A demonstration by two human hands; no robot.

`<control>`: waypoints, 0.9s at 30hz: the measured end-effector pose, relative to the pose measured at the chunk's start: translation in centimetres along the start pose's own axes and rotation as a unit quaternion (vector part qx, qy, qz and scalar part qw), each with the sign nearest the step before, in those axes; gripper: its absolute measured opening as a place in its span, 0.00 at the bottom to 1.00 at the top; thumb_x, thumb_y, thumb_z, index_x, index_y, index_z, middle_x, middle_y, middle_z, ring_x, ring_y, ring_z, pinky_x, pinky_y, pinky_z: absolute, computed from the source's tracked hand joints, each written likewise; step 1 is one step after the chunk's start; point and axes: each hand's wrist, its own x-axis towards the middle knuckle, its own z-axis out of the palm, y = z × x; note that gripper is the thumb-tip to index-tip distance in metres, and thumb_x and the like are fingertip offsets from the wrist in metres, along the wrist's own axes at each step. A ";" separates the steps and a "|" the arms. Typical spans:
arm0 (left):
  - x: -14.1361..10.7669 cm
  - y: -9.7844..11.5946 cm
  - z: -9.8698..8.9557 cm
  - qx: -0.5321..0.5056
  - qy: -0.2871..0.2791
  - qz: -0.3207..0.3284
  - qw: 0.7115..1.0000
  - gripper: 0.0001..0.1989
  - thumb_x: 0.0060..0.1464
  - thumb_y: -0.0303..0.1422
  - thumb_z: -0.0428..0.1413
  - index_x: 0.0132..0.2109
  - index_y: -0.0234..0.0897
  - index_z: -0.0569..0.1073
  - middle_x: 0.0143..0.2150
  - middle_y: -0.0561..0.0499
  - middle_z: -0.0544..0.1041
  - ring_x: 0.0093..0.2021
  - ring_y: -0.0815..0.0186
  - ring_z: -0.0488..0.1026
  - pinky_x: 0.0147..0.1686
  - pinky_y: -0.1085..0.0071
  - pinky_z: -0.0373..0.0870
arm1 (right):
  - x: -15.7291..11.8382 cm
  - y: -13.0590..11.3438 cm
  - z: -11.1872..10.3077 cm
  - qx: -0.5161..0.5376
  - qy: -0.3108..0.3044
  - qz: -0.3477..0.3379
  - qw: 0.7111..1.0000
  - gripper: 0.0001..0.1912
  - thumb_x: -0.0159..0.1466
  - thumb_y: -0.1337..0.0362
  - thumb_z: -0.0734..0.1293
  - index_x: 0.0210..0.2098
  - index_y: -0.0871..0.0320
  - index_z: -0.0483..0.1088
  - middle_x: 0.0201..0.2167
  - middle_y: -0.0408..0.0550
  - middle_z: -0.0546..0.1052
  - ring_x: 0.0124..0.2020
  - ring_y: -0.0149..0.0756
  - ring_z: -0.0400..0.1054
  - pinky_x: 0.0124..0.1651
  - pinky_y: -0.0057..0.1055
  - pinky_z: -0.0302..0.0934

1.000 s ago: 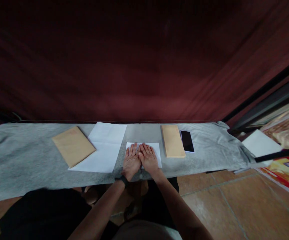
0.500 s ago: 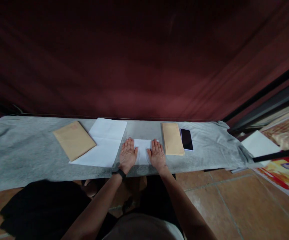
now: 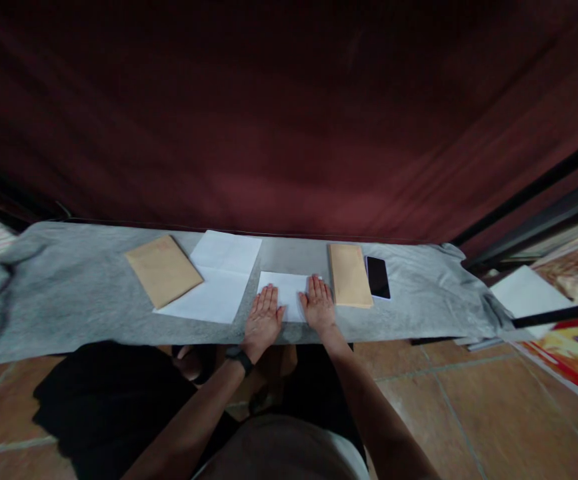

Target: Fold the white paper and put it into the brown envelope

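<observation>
A folded sheet of white paper [image 3: 291, 293] lies on the grey cloth in front of me. My left hand [image 3: 263, 320] rests flat on its left part, fingers stretched out and pointing away from me. On the paper's right part lies my right hand [image 3: 320, 307], also flat, with its thumb spread inward. Both hands press down with nothing gripped. Left of them lies larger white paper [image 3: 223, 283] with a crease across it. A brown envelope [image 3: 163, 272] covers its left portion.
Brown envelopes [image 3: 349, 275] lie stacked to the right, with a dark-screened phone [image 3: 379, 277] beside them. Grey cloth [image 3: 419, 293] covers the narrow table. A dark red curtain [image 3: 289, 133] hangs behind. At far right a black bar [image 3: 559, 313] crosses near a white board [image 3: 529, 291].
My left hand has slid slightly toward me on the folded paper, uncovering its upper left corner. My right hand stays at the right side. The whole view has shifted slightly.
</observation>
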 end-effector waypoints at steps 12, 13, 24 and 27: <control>-1.0 -1.3 -0.3 0.000 0.013 0.003 1.000 0.28 0.68 0.37 0.42 0.71 0.35 0.57 0.74 0.40 0.51 0.73 0.52 0.49 0.68 0.50 0.53 | -3.5 -5.0 -1.9 0.027 -0.041 -0.071 0.996 0.28 0.74 0.58 0.54 0.71 0.61 0.52 0.71 0.56 0.55 0.71 0.46 0.51 0.70 0.47 0.48; -1.0 -1.3 -0.4 -0.001 0.009 0.005 1.000 0.27 0.68 0.37 0.42 0.71 0.35 0.57 0.74 0.40 0.50 0.73 0.52 0.48 0.68 0.50 0.53 | -4.3 -5.5 -2.0 0.032 -0.047 -0.087 0.995 0.28 0.74 0.57 0.54 0.71 0.60 0.52 0.71 0.54 0.56 0.71 0.45 0.51 0.70 0.47 0.47; -1.8 -1.9 -0.2 -0.011 0.032 -0.011 0.999 0.30 0.68 0.38 0.40 0.70 0.23 0.57 0.72 0.33 0.55 0.72 0.51 0.52 0.69 0.50 0.53 | -7.6 -1.1 -3.9 0.001 -0.030 -0.066 0.997 0.30 0.74 0.55 0.56 0.71 0.62 0.53 0.70 0.58 0.58 0.70 0.47 0.52 0.69 0.47 0.49; -2.2 -1.5 -0.4 -0.004 0.041 -0.026 0.999 0.31 0.68 0.38 0.39 0.69 0.20 0.57 0.71 0.30 0.56 0.72 0.49 0.52 0.69 0.48 0.51 | -7.9 -0.6 -3.9 -0.004 -0.025 -0.060 0.998 0.30 0.74 0.55 0.55 0.71 0.62 0.51 0.70 0.58 0.58 0.70 0.47 0.52 0.69 0.48 0.48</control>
